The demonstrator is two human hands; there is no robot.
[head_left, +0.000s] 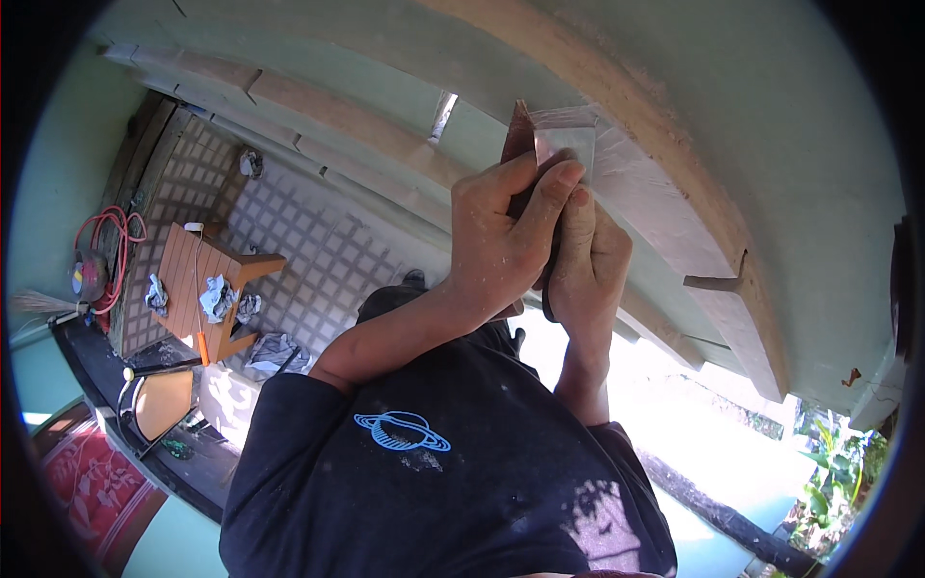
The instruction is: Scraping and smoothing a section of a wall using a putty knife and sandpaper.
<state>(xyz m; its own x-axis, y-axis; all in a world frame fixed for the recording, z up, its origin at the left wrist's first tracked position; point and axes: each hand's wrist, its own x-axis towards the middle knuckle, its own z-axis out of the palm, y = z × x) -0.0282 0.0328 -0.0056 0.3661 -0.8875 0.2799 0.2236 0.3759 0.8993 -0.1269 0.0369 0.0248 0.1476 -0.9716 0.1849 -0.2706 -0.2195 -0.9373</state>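
Head view — both hands clasping flat, shiny blade — rough, pale-faced beam near.

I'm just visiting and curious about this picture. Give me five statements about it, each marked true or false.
1. The left hand and right hand are close together. True.
2. The flat metal blade lies on the wooden table. False: it is at the two hands.
3. Crumpled sheets lie on the wooden table. True.
4. The dark T-shirt shows a red flower. False: it shows a blue ringed planet.
5. A coiled red hose is at the picture's left. True.
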